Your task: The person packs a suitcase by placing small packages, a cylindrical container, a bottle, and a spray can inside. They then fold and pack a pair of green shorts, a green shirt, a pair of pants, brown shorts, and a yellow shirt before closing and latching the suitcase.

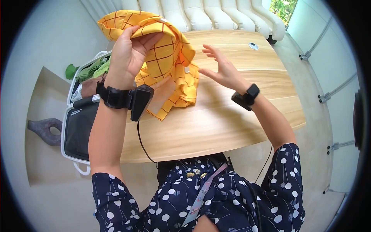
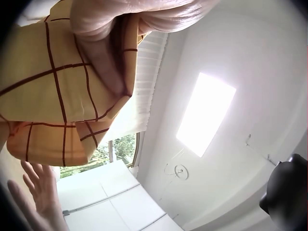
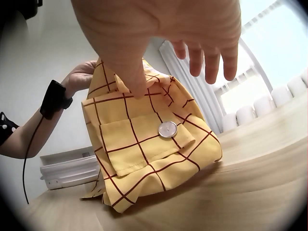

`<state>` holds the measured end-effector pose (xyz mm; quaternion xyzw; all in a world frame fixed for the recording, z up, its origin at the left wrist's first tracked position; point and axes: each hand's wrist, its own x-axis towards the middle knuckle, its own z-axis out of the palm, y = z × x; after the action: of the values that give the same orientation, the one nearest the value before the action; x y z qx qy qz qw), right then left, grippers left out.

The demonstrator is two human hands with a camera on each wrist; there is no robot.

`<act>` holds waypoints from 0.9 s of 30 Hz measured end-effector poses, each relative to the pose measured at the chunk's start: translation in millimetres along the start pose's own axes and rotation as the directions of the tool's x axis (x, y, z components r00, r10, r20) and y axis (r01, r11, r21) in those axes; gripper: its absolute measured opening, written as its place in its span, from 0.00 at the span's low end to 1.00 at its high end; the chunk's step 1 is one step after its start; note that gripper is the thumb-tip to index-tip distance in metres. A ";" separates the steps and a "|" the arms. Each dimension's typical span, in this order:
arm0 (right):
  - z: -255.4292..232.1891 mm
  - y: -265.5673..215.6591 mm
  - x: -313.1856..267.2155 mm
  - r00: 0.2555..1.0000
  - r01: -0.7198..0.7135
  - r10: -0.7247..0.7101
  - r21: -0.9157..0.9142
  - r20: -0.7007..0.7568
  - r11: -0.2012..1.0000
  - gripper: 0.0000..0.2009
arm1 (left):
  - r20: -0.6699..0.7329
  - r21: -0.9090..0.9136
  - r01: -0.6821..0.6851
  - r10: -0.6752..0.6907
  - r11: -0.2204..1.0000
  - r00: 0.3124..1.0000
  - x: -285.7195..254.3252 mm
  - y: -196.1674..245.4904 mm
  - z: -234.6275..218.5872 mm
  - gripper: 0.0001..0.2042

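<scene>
A yellow cloth item with dark red grid lines [image 1: 162, 58] hangs from the left hand [image 1: 129, 58], its lower part lying on the table. The left thumb and fingers pinch its upper edge, with some fingers inside the fold in the left wrist view [image 2: 43, 72]. To the right of the cloth, the right hand [image 1: 222, 69] is held with fingers spread and nothing in them. A round pale button [image 3: 168, 129] shows on a flap of the cloth in the right wrist view, below the right hand [image 3: 163, 33].
An open suitcase [image 1: 63, 135] with green and brown clothes [image 1: 91, 71] stands left of the wooden table [image 1: 247, 112]. A small oval white-and-dark object [image 1: 253, 46] lies near the table's far right. Behind is a cream sofa [image 1: 208, 15]; white panels [image 1: 324, 50] stand at the right.
</scene>
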<state>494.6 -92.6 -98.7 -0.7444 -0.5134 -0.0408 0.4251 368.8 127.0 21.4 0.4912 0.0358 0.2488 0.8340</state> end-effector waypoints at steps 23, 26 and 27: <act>-9.5 -61.9 34.8 0.965 -0.184 0.014 0.644 0.260 0.743 0.23 | 0.541 -0.462 0.211 0.085 0.862 0.837 -36.9 68.0 18.6 0.12; -15.1 -43.0 41.3 0.993 -0.100 0.102 0.819 0.051 0.564 0.16 | 0.455 -0.433 0.155 0.067 0.888 0.888 -37.2 71.6 12.7 0.11; -22.6 -33.6 40.8 0.988 -0.088 0.156 0.873 0.014 0.480 0.15 | 0.453 -0.432 0.152 0.068 0.889 0.889 -34.7 72.4 -2.3 0.11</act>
<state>495.4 -74.3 -44.2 -0.4602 -0.3945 0.2295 0.7615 310.3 141.7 74.5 0.3252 -0.2091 0.1091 0.9157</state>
